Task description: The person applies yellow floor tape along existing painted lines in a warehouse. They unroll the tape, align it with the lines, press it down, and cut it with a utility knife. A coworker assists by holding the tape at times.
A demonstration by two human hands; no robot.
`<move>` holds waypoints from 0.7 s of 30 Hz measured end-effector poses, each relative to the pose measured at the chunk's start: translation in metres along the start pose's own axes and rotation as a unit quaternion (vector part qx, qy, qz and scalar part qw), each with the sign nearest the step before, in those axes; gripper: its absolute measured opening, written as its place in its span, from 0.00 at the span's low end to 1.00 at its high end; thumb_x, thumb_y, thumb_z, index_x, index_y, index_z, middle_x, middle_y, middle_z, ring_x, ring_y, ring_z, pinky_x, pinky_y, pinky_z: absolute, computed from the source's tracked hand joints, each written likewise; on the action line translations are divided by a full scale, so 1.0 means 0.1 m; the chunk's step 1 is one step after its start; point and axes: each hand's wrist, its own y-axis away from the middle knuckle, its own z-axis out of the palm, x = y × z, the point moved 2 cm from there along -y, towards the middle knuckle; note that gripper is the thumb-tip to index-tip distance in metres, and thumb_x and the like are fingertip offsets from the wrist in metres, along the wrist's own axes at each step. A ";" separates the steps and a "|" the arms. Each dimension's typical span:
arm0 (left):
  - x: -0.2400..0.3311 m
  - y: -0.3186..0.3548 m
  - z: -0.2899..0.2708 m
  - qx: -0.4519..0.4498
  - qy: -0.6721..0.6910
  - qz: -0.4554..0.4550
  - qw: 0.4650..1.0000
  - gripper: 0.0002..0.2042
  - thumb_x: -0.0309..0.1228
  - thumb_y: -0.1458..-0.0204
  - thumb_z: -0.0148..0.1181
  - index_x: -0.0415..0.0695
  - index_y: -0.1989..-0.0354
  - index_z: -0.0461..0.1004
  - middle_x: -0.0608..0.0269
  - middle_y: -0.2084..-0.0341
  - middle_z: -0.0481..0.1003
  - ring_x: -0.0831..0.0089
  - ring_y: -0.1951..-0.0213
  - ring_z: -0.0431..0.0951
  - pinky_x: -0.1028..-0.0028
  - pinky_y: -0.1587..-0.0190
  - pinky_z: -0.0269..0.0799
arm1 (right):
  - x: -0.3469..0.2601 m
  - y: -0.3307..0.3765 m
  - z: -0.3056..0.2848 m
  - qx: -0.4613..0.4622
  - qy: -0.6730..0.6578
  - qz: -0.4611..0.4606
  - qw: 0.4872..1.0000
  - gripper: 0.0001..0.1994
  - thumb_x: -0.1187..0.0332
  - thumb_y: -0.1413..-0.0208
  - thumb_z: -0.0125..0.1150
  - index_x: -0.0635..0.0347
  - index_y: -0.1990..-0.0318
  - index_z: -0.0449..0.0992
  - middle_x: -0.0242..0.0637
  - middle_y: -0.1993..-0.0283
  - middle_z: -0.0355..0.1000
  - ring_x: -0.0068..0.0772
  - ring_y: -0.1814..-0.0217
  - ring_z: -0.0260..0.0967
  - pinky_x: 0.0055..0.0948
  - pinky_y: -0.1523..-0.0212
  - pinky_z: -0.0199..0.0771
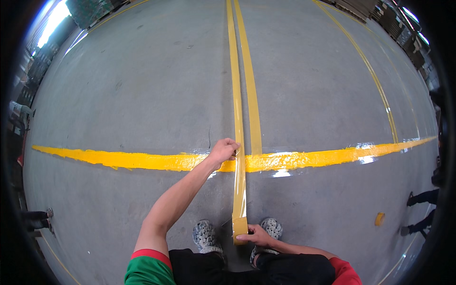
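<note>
A long strip of yellow tape runs from far ahead down to a tape roll near my feet. My right hand grips that roll just above my grey shoes. My left hand reaches forward and pinches the stretched strip where it crosses a freshly painted yellow line on the grey concrete floor. A second yellow strip lies on the floor just right of the stretched one.
Thinner yellow floor lines curve at the right. A small yellow object lies on the floor at lower right. Other people's legs show at the right edge and left edge. Stacked goods line the far edges.
</note>
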 end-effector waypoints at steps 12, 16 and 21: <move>-0.03 -0.03 -0.01 -0.001 -0.014 -0.002 1.000 0.10 0.35 0.38 0.58 0.42 0.58 0.71 0.63 0.66 0.76 0.74 0.65 0.76 0.72 0.60 0.74 | -0.01 0.00 0.01 0.001 0.007 0.004 1.000 0.22 0.61 0.43 0.70 0.64 0.46 0.77 0.34 0.50 0.79 0.22 0.49 0.74 0.26 0.44 0.70; -0.18 -0.07 -0.06 0.024 -0.049 0.014 0.998 0.11 0.36 0.38 0.57 0.40 0.57 0.71 0.62 0.65 0.76 0.72 0.64 0.77 0.71 0.60 0.74 | 0.04 -0.03 0.02 0.006 0.000 0.016 1.000 0.22 0.59 0.42 0.69 0.64 0.46 0.77 0.34 0.50 0.78 0.23 0.49 0.74 0.27 0.43 0.69; -0.50 -0.12 -0.22 0.063 -0.120 0.022 0.991 0.15 0.36 0.41 0.60 0.36 0.55 0.72 0.57 0.65 0.78 0.70 0.67 0.78 0.70 0.64 0.75 | 0.11 -0.13 0.04 0.033 -0.068 0.079 0.994 0.23 0.56 0.41 0.68 0.62 0.44 0.77 0.34 0.50 0.78 0.24 0.50 0.73 0.27 0.44 0.69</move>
